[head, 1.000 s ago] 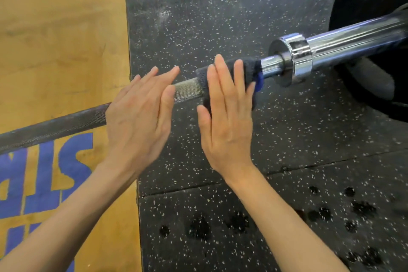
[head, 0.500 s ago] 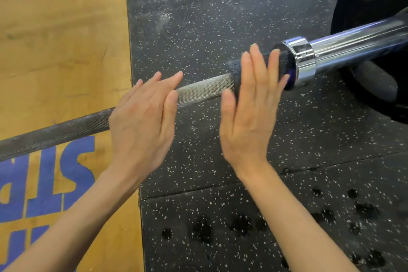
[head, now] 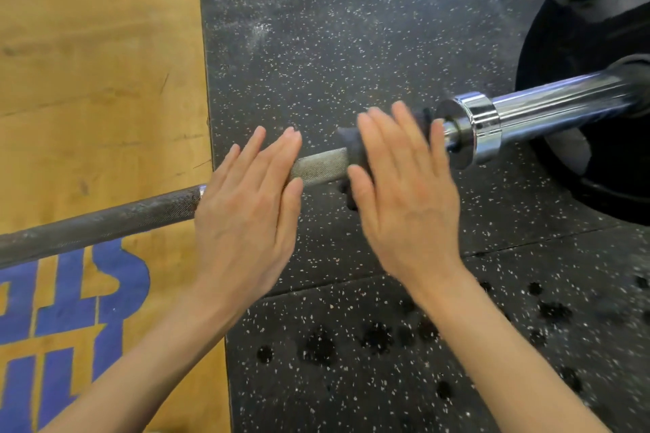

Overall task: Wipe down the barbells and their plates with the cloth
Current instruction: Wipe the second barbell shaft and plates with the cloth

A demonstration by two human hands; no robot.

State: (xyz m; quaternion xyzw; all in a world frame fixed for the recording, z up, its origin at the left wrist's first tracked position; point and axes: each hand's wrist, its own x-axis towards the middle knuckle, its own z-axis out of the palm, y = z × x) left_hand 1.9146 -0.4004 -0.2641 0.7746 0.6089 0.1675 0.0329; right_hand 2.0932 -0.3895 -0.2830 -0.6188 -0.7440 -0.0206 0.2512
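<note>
Two flat hands work the bar (head: 105, 221): left hand (head: 242, 211) steadies, fingers straight; right hand (head: 404, 193) presses the cloth (head: 351, 148) beside the collar (head: 471, 130). Unwrapped, the cloth could slip off.

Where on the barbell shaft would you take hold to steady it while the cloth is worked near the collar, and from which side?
Probably the knurled section of the barbell shaft just left of the cloth, coming from above, as the left hand rests now. The knurling gives friction, the shaft lies level with its top exposed, and the right hand stays unhindered.
</note>
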